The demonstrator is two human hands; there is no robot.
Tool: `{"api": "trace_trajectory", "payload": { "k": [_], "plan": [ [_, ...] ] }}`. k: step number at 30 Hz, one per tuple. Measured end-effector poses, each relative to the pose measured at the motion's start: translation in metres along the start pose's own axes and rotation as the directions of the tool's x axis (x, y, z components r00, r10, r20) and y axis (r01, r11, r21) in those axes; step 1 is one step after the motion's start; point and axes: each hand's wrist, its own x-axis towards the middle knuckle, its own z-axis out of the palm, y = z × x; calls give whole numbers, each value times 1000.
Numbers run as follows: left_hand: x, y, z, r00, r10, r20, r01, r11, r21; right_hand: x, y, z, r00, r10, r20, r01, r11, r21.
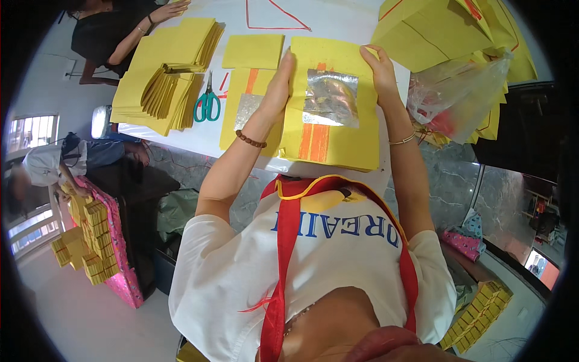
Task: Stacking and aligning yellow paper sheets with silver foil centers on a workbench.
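A thick stack of yellow paper sheets [291, 123] is held between my two hands at the table's front edge. Its top sheet carries a shiny silver foil square [330, 98] and orange stripes. My left hand [279, 84] grips the stack's left edge, its fingers partly hidden. Round the upper right edge my right hand [381, 69] is closed, fingertips on the far corner. Left of the stack lies another yellow sheet [229, 130] with foil and an orange stripe, partly under my left wrist. A plain yellow pad [253, 51] lies beyond it.
Teal-handled scissors [207, 105] lie on the white table [211, 18], beside folded yellow paper piles [172, 45]. A red string [277, 28] lies at the back. Large yellow paper [431, 30] and a clear plastic bag [461, 96] crowd the right. A co-worker's arm [129, 45] reaches in at far left.
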Motion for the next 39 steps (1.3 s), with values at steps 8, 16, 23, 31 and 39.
{"api": "trace_trajectory", "payload": {
  "k": [8,16,23,31,39],
  "plan": [
    [1,-13,-5,987,161,26,-163,964,209,2,-3,4,999,24,40,-21,998,-53],
    [0,-14,-3,983,178,35,-181,943,279,9,10,-4,943,-327,-66,293,906,-306],
    [1,-13,-9,979,201,46,-204,915,347,-91,-55,22,707,-318,632,684,81,-725],
    [-7,-12,-3,944,328,-39,-267,827,495,-125,-38,20,491,65,869,850,185,-494],
    [-69,-4,-10,956,291,-29,-193,702,685,-119,-34,14,473,5,881,860,213,-463]
  ]
}}
